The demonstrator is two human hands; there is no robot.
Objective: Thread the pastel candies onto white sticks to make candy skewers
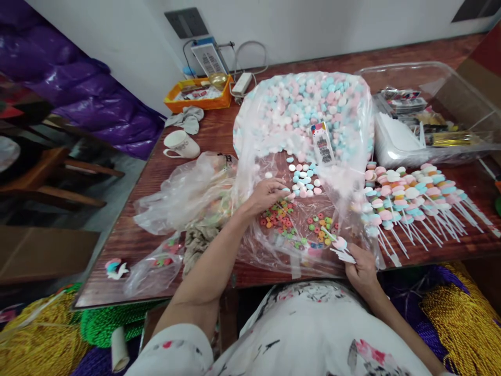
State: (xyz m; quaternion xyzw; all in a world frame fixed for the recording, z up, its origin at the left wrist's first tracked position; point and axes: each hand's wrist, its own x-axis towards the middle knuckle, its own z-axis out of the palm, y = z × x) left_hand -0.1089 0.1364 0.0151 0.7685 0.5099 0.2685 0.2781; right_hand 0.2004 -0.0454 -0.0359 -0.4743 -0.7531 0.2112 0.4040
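My left hand (269,196) reaches over a clear plastic sheet with its thumb and fingers drawn together. A pale blue spot shows at its fingertips, too small to name. Just beyond lie loose pastel discs (303,177) in pink, white and blue. Below its fingers are small red, orange and green rings (278,216), with another group of coloured rings (323,228) to the right. My right hand (362,267) is closed around several white sticks (343,255), near the table's front edge. One stick carries a pink disc (340,243) and points up toward the left.
A big clear bag (301,104) of pastel discs fills the table's middle. Finished-looking sticks with stacked discs (407,198) lie right, before a clear plastic tub (422,151). A mug (181,144), orange tray (199,99) and crumpled plastic bags (188,193) are left.
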